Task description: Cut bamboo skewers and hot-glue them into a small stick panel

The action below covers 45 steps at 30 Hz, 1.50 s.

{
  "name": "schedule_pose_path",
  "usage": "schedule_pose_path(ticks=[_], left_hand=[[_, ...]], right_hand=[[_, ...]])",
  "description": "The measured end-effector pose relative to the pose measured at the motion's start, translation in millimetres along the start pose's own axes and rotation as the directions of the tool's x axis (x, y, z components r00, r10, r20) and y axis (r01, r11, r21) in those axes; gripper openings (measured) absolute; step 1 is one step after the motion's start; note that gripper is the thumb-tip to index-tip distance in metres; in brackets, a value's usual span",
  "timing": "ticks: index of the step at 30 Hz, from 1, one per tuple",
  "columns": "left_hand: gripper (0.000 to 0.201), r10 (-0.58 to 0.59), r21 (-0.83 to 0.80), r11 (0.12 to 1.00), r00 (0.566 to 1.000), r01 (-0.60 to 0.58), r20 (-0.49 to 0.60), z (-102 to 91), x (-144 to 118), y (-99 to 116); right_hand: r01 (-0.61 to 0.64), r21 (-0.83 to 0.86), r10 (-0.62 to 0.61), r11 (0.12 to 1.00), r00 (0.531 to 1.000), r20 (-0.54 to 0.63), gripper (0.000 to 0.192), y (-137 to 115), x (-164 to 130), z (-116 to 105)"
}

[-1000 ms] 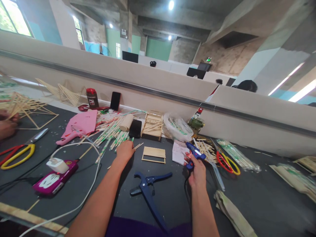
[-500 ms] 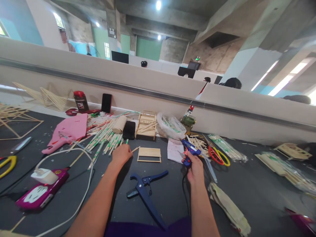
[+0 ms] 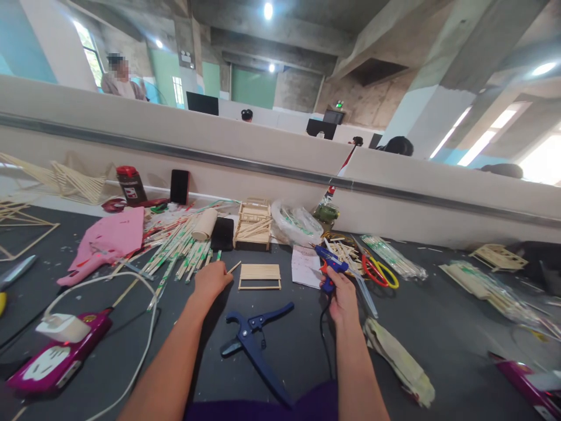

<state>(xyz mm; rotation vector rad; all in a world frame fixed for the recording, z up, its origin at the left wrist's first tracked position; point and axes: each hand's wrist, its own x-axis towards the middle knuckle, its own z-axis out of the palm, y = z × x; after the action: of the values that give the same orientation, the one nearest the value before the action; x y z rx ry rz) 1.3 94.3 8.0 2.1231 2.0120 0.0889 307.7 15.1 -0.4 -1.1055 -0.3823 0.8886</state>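
Just left of flat stick panel [image 3: 259,275] on table [image 3: 438,327]: left hand [image 3: 211,279], fingers pinching single stick [image 3: 234,267]. Right of panel: right hand [image 3: 340,295] gripping blue glue gun [image 3: 329,266]. Panel glued flat; stick not yet attached. Blue cutter [image 3: 254,345] below panel.

**What I can't make out from here**

My left hand [image 3: 211,279] curls over the near end of a thin stick [image 3: 234,267], so I can't see how the fingers grip it. My right hand [image 3: 340,297] wraps the handle of the blue glue gun [image 3: 329,265], hiding the trigger. The magenta device [image 3: 52,361] at lower left and another magenta item [image 3: 528,383] at lower right are cut by the frame. The jar's [image 3: 130,183] label is too small to read. Both forearms run off the bottom edge.
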Motion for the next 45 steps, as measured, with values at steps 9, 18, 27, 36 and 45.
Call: schedule_pose_path(ticks=[9, 18, 27, 36, 45], left_hand=[[0.018, -0.019, -0.181, 0.984, 0.998, 0.007, -0.062, -3.6, 1.5, 0.5], [0.013, 0.255, -0.486, 0.815, 0.948, -0.317, -0.191, 5.3, 4.0, 7.4], [0.027, 0.347, -0.939, 0.344, 0.931, -0.016, 0.112, -3.5, -6.6, 18.6], [0.033, 0.537, -0.963, 0.235, 0.808, 0.132, 0.242, -11.2, -22.2, 24.1], [0.036, 0.439, -0.956, 0.28, 0.875, 0.084, 0.205, -9.3, -17.5, 23.7]], right_hand=[[-0.121, -0.163, 0.137, 0.979, 0.986, 0.093, 0.037, 18.8, 0.5, 1.8], [-0.013, -0.541, 0.048, 0.841, 0.998, 0.051, 0.041, 26.1, 5.4, -9.5], [0.55, -0.774, -0.46, 0.314, 0.801, 0.383, 0.038, 19.5, -19.4, 17.8], [0.639, -0.478, -0.269, 0.602, 0.727, 0.632, 0.029, 46.3, -42.9, 47.4], [0.501, -0.497, -0.125, 0.709, 0.782, 0.611, 0.022, 45.7, -32.4, 39.3]])
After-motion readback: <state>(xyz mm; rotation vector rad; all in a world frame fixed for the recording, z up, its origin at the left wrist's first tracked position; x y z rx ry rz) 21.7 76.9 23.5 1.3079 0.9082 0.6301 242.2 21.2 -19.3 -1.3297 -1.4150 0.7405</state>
